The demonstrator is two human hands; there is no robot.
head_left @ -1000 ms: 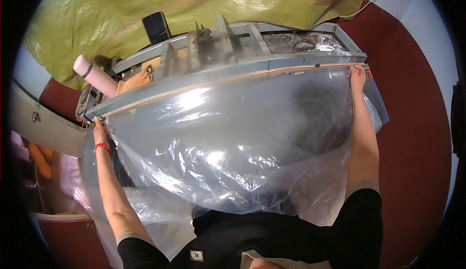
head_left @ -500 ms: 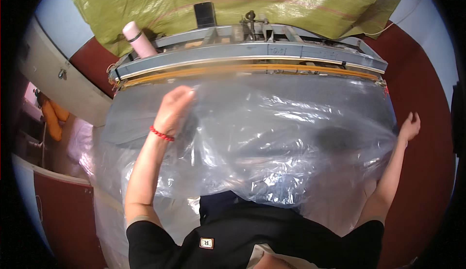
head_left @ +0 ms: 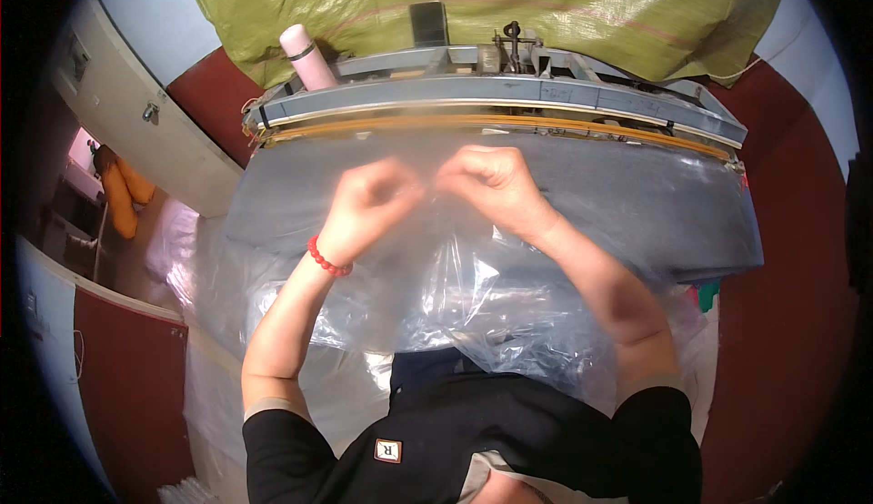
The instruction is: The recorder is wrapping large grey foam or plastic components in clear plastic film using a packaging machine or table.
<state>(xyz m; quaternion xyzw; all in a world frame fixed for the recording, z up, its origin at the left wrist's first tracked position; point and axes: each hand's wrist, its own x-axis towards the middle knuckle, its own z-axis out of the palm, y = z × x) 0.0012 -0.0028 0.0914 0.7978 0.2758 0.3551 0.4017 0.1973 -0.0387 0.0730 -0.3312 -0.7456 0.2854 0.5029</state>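
Both hands have come in from the sides since half a second ago — the left hand (head_left: 380, 199) from a little to the left, the right hand (head_left: 496, 186) from well out past the right end of the tabletop (head_left: 673, 181). They now face each other near its middle, fingertips just apart. On the left hand the fingers curl toward the thumb, but it is blurred, and I cannot tell whether it has hold of the film. The right hand is bent into a loose pinch, thumb and forefinger close; whether film is caught there is also unclear. Clear plastic film (head_left: 468, 272) lies crumpled beneath and in front of the hands, spreading over the near part of the grey tabletop and down toward the person's dark clothes (head_left: 509, 413). A red bead bracelet (head_left: 326, 258) circles the left wrist. Along the far edge runs a grey metal frame (head_left: 427, 91), with orange strips (head_left: 436, 124) in front of it. Behind — a pink bottle (head_left: 307, 58) leaning at the left, and a dark phone (head_left: 429, 24) against a yellow-green sheet (head_left: 564, 13).
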